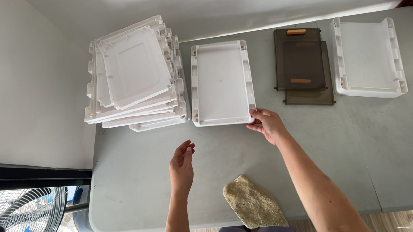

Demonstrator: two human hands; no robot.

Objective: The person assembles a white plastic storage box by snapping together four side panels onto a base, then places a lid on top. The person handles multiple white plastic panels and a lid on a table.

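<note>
At the centre of the frame we see our right hand (268, 124) with its fingers pinching the lower right corner of a flat white tray (220, 83) lying on the grey worktop (387, 152), while our left hand (181, 165) hovers just below it, open and holding nothing. A tilted stack (132, 78) of like trays sits at upper left; two smoky brown lids (302, 66) and another white tray (367, 56) lie at upper right. A nubby tan cloth (252, 202) rests untouched at the lower edge.
</note>
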